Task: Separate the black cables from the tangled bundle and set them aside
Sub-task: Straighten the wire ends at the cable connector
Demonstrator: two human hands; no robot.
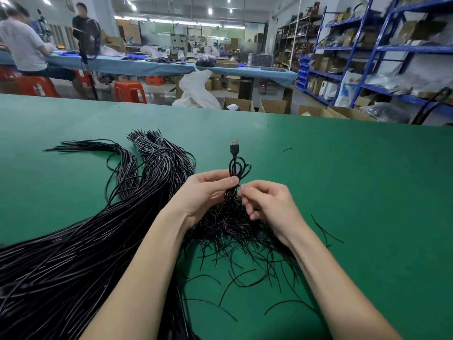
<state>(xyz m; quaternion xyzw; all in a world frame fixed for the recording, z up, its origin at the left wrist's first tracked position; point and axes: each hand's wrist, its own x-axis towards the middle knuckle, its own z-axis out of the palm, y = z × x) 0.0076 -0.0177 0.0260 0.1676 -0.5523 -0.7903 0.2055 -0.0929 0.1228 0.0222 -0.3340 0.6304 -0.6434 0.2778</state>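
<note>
Left hand pinches looped USB cable | right hand pinches its strands | tangled bundle beneath on green table

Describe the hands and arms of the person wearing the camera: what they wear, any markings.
Both arms are bare up to the bottom edge of the picture: no sleeves show. The left hand and right hand are bare too, with no gloves. No rings, watch, wristband or markings show on the parts in view. The nails that show are short and unpainted.
</note>
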